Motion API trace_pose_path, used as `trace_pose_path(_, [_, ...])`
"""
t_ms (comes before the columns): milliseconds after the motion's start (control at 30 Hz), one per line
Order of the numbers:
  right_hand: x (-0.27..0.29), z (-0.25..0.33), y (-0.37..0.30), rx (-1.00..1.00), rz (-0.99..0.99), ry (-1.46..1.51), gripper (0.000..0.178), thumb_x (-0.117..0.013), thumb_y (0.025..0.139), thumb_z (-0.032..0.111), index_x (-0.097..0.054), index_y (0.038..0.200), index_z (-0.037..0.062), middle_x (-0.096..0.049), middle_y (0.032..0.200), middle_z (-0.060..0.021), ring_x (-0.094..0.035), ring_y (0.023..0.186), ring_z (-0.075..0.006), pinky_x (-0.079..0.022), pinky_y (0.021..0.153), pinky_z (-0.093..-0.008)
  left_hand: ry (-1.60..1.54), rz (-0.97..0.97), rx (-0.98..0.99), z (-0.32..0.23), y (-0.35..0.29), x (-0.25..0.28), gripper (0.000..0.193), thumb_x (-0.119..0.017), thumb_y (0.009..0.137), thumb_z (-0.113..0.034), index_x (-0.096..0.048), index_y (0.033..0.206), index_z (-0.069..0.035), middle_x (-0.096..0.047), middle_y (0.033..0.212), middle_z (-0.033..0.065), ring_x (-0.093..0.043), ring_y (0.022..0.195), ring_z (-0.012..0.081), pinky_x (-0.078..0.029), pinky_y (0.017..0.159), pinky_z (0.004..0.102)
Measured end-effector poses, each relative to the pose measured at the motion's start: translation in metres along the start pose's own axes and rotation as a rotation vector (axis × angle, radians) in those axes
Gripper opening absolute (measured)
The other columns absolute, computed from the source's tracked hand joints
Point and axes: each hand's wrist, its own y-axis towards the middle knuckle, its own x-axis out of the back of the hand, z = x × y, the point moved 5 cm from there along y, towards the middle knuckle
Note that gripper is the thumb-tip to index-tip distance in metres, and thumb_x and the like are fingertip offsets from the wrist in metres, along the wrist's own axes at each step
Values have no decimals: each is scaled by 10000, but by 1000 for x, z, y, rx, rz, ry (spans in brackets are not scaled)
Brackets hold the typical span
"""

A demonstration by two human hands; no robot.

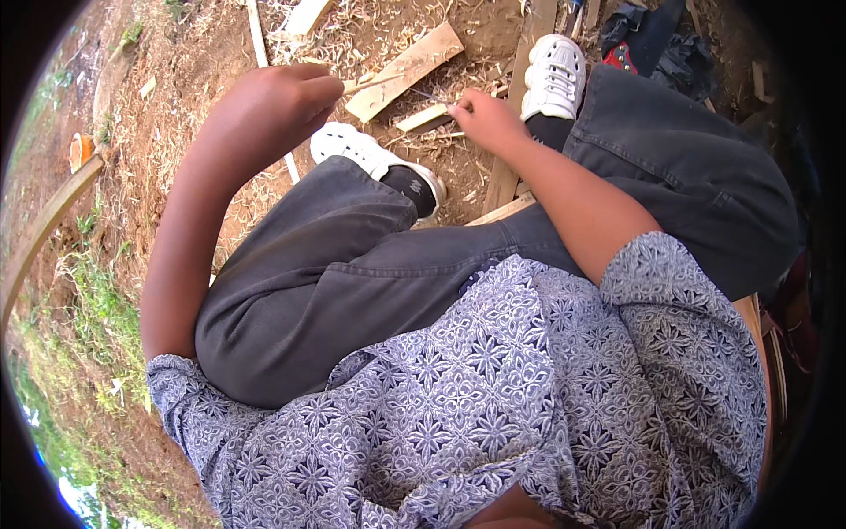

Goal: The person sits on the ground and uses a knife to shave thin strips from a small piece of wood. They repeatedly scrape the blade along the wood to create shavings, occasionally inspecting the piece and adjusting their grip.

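My left hand (280, 110) is closed in a fist around a thin pale wooden stick (377, 81), whose free end points to the right. Below that stick, a flat board offcut (410, 70) lies slantwise on the dirt. My right hand (486, 119) is bent at the fingers in a pinch; whatever is in it is too small or hidden to make out. Close by its fingertips is a small wooden block (423, 118), and I cannot tell if they touch. Both hands are out beyond my knees, apart from each other.
White shoes (348, 148) are on my feet among curled wood shavings. A long plank (504, 181) runs between my feet. Black plastic (694, 70) and a red item (621, 57) lie at the far right. On the left are a curved wooden bar (53, 216) and an orange object (80, 152).
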Motion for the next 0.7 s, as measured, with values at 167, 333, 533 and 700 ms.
trace_pose_path(167, [-2, 90, -23, 235, 96, 460, 324, -657, 989, 392, -626, 967, 70, -619, 731, -39, -569, 676, -134, -456, 650, -327, 15, -30, -34, -2, 4, 4, 175, -673, 830, -73, -514, 771, -32, -554, 739, 103, -612, 670, 320, -493, 579, 429])
trace_pose_path(333, [-2, 95, -25, 312, -21, 408, 346, -671, 950, 420, -663, 964, 75, -692, 717, -99, -650, 642, -209, -488, 634, -371, -19, -60, -55, -4, 2, 2, 191, -676, 808, -66, -496, 750, -35, -550, 730, 98, -612, 643, 324, -494, 568, 432])
trace_pose_path(533, [0, 84, -21, 323, -21, 303, 339, -662, 978, 404, -632, 964, 67, -642, 723, -66, -592, 660, -177, -468, 635, -351, 28, -47, -42, -1, 2, 0, 175, -675, 818, -60, -509, 767, -37, -552, 724, 100, -624, 656, 319, -507, 583, 440])
trace_pose_path(700, [5, 76, -17, 342, -68, 175, 341, -661, 979, 402, -624, 981, 63, -652, 766, -105, -603, 675, -233, -476, 653, -381, 68, -43, 4, 8, -3, 0, 164, -671, 841, -57, -519, 784, -32, -563, 731, 103, -628, 674, 313, -520, 604, 438])
